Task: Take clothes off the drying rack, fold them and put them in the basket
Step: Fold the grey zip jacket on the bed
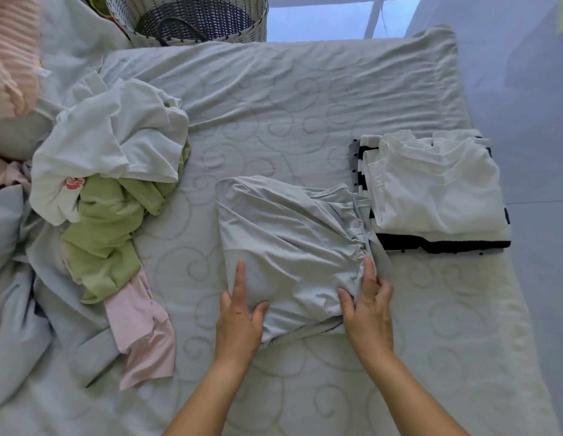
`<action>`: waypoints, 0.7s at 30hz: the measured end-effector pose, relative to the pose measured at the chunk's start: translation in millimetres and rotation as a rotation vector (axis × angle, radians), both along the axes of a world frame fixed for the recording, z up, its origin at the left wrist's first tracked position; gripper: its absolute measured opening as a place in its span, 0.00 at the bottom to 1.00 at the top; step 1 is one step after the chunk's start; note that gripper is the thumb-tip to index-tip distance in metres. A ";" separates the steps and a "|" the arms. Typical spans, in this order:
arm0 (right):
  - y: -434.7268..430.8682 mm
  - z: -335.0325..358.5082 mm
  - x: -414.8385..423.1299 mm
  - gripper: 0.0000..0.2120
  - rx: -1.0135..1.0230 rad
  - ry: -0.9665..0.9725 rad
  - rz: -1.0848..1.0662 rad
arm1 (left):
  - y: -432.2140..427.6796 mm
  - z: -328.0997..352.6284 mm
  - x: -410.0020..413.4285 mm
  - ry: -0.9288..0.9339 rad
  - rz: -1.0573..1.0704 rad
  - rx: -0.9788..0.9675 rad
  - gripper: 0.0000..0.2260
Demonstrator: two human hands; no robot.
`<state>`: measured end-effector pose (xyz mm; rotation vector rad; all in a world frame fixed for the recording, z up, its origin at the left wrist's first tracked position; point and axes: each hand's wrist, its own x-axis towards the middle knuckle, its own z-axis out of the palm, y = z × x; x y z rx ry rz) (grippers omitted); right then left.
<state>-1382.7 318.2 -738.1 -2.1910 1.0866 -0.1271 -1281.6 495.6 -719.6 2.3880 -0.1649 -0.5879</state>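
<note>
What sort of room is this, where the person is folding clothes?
Most likely a bedroom at home: the work surface is a quilted mattress, a pile of unfolded clothes lies on it, and a woven laundry basket stands at its far edge.

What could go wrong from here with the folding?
The grey garment is bunched near the right hand, so the fold may end up lumpy. Its tie lies against the folded stack; lifting the garment could perhaps snag and disturb that stack. The stack sits near the mattress's right edge and might slip to the floor.
</note>
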 end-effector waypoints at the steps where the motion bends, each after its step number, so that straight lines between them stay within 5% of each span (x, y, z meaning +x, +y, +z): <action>1: 0.6 -0.7 2.6 0.40 -0.007 -0.003 0.010 | 0.5 0.4 0.4 -0.015 -0.028 -0.018 0.38; 11: 64.4 35.3 -95.7 0.43 0.017 0.058 0.147 | 81.8 24.9 -72.0 0.049 -0.155 -0.059 0.35; 14: 92.6 37.9 -135.9 0.36 0.038 0.129 0.120 | 114.1 26.9 -105.8 0.061 -0.166 -0.024 0.29; 17: 92.1 36.1 -154.6 0.27 -0.103 0.134 0.143 | 125.3 30.1 -113.0 0.063 -0.193 0.120 0.34; 21: 54.1 27.9 -135.1 0.23 -0.283 0.105 0.115 | 105.1 25.1 -89.7 -0.126 -0.286 0.201 0.37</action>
